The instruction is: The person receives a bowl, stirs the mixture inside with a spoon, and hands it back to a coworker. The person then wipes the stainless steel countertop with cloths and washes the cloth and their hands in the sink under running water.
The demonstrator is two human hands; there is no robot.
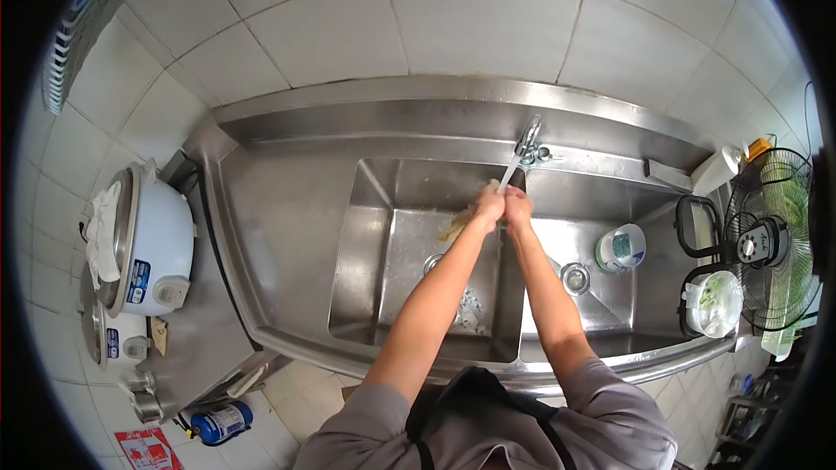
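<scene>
Water runs from the faucet (529,135) down onto both hands, held close together over the left sink basin (396,183) near its divider. My left hand (488,206) is closed around a limp, pale yellowish piece, like a cloth (453,228); part of it hangs below the hand and part shows above the fingers. Close beside it, my right hand (518,205) is curled in at the stream, its fingertips mostly hidden. What it grips cannot be made out.
In the right basin (601,313) stands a white tub (620,248) with something bluish-green inside. At right are a black fan (758,239), a bag-lined container (714,303) and a white bottle (716,171). Rice cookers (161,235) stand at left; a blue cylinder (222,423) is below.
</scene>
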